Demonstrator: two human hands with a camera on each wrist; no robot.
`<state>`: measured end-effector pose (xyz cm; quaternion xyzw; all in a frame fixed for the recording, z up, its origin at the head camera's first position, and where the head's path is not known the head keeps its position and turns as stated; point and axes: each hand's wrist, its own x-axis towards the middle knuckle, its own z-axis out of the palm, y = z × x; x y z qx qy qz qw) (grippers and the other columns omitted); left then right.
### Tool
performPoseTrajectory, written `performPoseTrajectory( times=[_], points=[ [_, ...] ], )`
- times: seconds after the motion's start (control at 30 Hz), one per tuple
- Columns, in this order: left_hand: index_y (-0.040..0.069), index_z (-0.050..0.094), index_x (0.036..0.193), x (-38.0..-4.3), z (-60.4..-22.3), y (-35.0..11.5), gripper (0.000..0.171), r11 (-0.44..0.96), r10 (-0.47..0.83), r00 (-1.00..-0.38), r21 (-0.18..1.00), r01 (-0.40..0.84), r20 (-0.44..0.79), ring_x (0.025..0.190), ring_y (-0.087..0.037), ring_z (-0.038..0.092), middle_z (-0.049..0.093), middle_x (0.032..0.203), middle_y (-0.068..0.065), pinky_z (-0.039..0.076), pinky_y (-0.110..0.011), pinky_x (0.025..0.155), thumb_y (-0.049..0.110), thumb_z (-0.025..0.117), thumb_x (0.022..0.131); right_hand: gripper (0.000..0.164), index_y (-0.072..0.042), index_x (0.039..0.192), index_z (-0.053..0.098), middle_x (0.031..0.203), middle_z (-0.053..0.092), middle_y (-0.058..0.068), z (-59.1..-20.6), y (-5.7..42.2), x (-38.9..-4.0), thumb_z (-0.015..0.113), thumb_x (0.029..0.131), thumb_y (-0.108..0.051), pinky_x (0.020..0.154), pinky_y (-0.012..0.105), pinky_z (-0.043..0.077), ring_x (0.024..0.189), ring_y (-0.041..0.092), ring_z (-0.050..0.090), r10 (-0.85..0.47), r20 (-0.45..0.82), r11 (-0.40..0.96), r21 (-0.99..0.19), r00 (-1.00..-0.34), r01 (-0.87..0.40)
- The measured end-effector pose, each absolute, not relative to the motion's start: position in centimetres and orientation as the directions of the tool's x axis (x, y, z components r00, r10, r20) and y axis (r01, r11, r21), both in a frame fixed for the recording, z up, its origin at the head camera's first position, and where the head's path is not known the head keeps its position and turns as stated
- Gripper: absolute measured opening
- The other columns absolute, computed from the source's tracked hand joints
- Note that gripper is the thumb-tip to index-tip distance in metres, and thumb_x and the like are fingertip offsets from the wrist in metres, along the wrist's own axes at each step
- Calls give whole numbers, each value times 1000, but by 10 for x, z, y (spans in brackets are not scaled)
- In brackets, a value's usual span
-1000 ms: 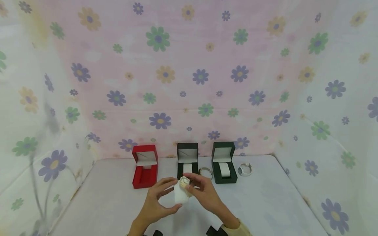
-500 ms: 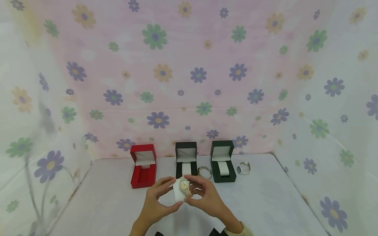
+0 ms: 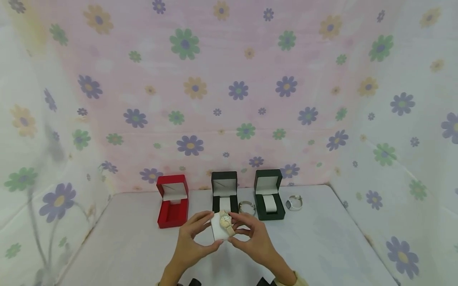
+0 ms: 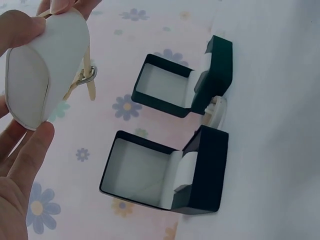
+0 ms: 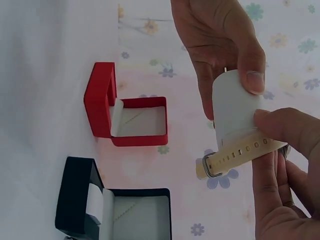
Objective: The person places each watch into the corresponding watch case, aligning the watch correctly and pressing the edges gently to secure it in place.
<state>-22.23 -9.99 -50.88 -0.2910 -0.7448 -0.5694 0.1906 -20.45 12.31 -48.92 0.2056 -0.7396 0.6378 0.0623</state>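
Between my hands, above the table, a white watch cushion (image 3: 217,231) is held up with a cream-strapped wristwatch (image 3: 226,221) looped around its right part. My left hand (image 3: 193,240) pinches the cushion by its left end, thumb below and fingers above. My right hand (image 3: 255,238) grips the watch and the cushion's right end. In the right wrist view, the watch strap (image 5: 237,155) has a row of holes and a metal buckle (image 5: 212,165), and the right thumb (image 5: 280,122) presses on the cushion. The dial faces up in the head view.
Behind the hands stand an open red watch box (image 3: 173,212), an open black box (image 3: 224,184) and an open dark green box (image 3: 269,214), the latter two with white cushions. A metal-band watch (image 3: 247,207) lies between the dark boxes; a white watch (image 3: 294,202) lies far right.
The watch has slanted on the cushion and its lower strap has come into view. My right fingers have shifted from over the dial to its right side. The left hand keeps its hold.
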Motion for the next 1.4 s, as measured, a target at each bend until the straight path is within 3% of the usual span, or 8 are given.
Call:
performPoseTrajectory(
  times=[0.23, 0.47, 0.7, 0.97, 1.23, 1.4],
  points=[
    [7, 68, 132, -229, -504, -94, 67, 189, 221, -722, 697, 691, 656, 116, -19, 66, 66, 128, -10, 61, -38, 84, 8, 93, 71, 62, -11, 135, 65, 109, 66, 9, -492, 124, -203, 83, 78, 6, 89, 30, 60, 104, 11, 65, -156, 426, 158, -880, -891, -448],
    [4, 67, 131, -234, -501, -86, 65, 173, 224, -710, 690, 703, 667, 114, -25, 67, 66, 128, -11, 61, -41, 84, 8, 93, 72, 72, -15, 142, 60, 108, 65, 6, -494, 130, -205, 84, 77, 6, 89, 27, 60, 105, 7, 63, -167, 500, 206, -825, -850, -526],
    [-1, 64, 134, -239, -501, -82, 66, 140, 266, -705, 698, 703, 657, 119, -26, 65, 63, 132, -13, 59, -40, 89, 8, 91, 75, 69, -10, 138, 63, 103, 64, 4, -496, 134, -207, 85, 75, 6, 81, 31, 63, 96, 9, 66, -131, 541, 207, -805, -831, -557],
    [3, 59, 141, -244, -498, -82, 72, 131, 353, -690, 697, 705, 632, 124, -29, 61, 59, 136, -12, 58, -40, 93, 9, 90, 77, 68, -7, 135, 65, 99, 65, 5, -495, 137, -209, 85, 72, 11, 75, 29, 64, 89, 9, 66, -95, 564, 214, -793, -820, -571],
    [4, 59, 141, -245, -498, -76, 72, 155, 332, -692, 687, 710, 641, 126, -28, 60, 59, 137, -8, 57, -46, 92, 10, 90, 77, 66, 1, 131, 66, 95, 65, 8, -492, 138, -211, 82, 69, 17, 71, 30, 64, 85, 11, 66, -40, 598, 245, -771, -801, -588],
    [3, 58, 142, -246, -496, -72, 73, 142, 310, -684, 679, 720, 660, 126, -28, 60, 58, 138, -10, 57, -47, 92, 7, 89, 77, 66, -1, 131, 67, 94, 64, 4, -488, 137, -211, 81, 68, 18, 70, 29, 64, 84, 11, 66, -22, 606, 261, -765, -795, -589]
  ],
)
